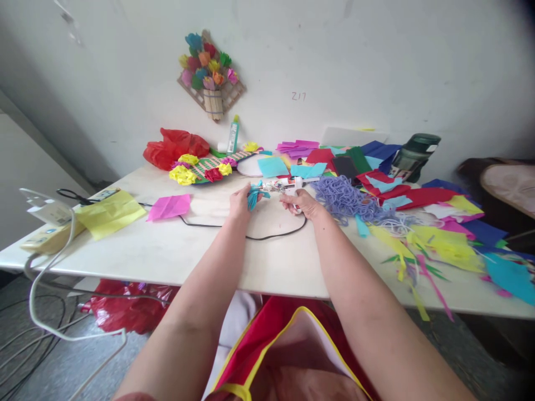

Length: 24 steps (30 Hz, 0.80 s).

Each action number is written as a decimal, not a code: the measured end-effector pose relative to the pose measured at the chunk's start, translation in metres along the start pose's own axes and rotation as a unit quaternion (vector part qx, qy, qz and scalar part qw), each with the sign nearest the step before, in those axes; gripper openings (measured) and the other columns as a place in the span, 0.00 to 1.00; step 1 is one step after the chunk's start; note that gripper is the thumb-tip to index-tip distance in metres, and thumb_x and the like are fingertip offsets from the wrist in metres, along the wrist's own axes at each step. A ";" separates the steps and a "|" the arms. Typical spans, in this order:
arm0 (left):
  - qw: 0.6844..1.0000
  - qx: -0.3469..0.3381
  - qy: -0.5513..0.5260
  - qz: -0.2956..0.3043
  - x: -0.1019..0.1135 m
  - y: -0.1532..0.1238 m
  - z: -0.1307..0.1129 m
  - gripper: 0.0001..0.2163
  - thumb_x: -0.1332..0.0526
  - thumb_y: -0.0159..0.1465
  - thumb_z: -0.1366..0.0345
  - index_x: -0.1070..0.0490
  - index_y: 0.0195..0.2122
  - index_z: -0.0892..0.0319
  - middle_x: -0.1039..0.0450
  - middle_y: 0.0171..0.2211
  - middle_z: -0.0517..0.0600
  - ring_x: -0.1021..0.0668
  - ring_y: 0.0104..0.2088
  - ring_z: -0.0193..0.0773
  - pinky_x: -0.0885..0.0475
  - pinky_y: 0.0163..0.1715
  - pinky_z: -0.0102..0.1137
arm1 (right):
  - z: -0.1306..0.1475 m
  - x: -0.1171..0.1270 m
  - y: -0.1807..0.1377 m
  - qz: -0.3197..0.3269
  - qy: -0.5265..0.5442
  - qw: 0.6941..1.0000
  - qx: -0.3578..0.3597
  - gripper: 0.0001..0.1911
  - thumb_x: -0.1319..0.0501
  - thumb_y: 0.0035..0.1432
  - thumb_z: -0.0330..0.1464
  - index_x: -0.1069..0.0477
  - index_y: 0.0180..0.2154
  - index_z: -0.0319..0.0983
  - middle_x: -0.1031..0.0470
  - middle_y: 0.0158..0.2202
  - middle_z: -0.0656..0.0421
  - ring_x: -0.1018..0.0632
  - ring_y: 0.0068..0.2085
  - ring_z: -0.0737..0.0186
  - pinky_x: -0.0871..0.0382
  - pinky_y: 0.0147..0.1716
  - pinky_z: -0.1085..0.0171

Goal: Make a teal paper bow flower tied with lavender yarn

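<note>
Paper, blue and bunched up (253, 199), is in the left hand (239, 201), with the fingers closed in on it. It is up over the middle of the bench (200, 256). The right hand (306, 205) is wrapped around a white glue gun (298, 182). The front of the glue gun points at the blue paper, and the two are very close. I cannot tell if they touch. A black cord (276, 236) curves over the bench below the hands.

Just right of the right hand is a big, messy heap of purple yarn (346, 197). Past it lie lots of bright paper bits, and a dark bottle (413, 157) leans at the back. To the left of the left hand, a pink sheet (169, 208) lies flat over part of the cord. Farther left, a yellow sheet (112, 213) lies next to a power strip (44, 238). Behind the pink sheet is a long board (204, 165) with yellow, red and pink paper flowers on it. A bunch of paper flowers (209, 67) hangs on the wall (355, 61).
</note>
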<state>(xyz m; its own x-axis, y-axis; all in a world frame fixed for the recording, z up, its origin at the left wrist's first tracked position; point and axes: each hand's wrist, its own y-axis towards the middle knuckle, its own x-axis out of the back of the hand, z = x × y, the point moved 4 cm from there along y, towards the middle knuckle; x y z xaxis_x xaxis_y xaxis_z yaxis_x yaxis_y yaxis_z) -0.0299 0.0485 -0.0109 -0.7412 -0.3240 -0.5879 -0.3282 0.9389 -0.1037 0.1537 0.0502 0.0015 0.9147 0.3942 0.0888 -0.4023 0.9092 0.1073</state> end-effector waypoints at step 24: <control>1.000 -0.001 0.009 -0.010 0.000 0.000 -0.001 0.10 0.37 0.58 0.67 0.33 0.22 0.65 0.29 0.16 0.51 0.25 0.17 0.34 0.24 0.25 0.29 | -0.007 0.002 0.007 -0.029 -0.062 0.998 -0.002 0.21 0.31 0.41 0.45 0.35 0.20 0.36 0.34 0.15 0.64 0.38 0.11 0.76 0.49 0.09 0.72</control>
<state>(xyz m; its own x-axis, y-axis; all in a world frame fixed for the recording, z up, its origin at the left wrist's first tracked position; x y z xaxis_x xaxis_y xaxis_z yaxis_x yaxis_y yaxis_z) -0.0301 0.0484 -0.0104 -0.7450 -0.3447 -0.5712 -0.3447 0.9319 -0.1128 0.1534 0.0581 -0.0044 0.9244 0.3219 0.2046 -0.3489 0.9304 0.1125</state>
